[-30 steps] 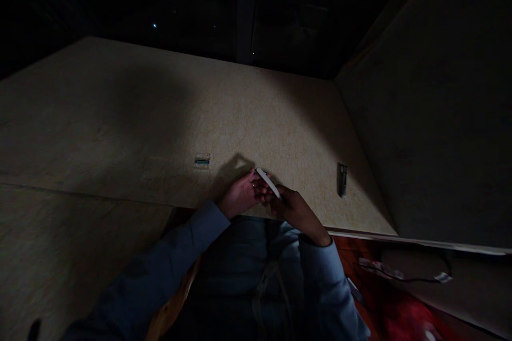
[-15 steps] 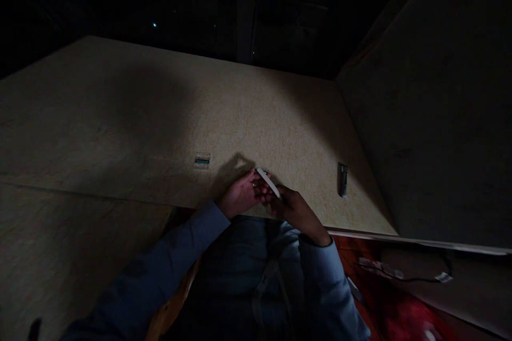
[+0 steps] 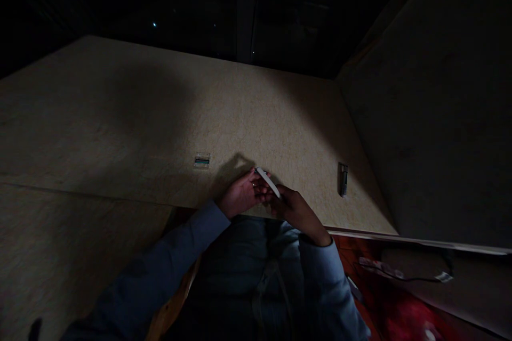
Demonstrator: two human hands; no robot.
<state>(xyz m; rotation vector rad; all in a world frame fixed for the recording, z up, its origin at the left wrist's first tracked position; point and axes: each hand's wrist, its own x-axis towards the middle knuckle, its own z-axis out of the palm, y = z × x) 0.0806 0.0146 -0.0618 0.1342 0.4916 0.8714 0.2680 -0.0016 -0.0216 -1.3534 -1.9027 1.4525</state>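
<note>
Nothing visibly moved: right hand (image 3: 295,209) holds a white razor-like stick (image 3: 269,183); left hand (image 3: 242,193) is near its tip, grip unclear. Adjustment seems underway, next needing a steady hold.

A slim white object (image 3: 268,182) is held aslant

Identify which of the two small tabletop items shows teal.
The clear case, left of the left hand; the narrow dark item right of the right hand shows none.
</note>
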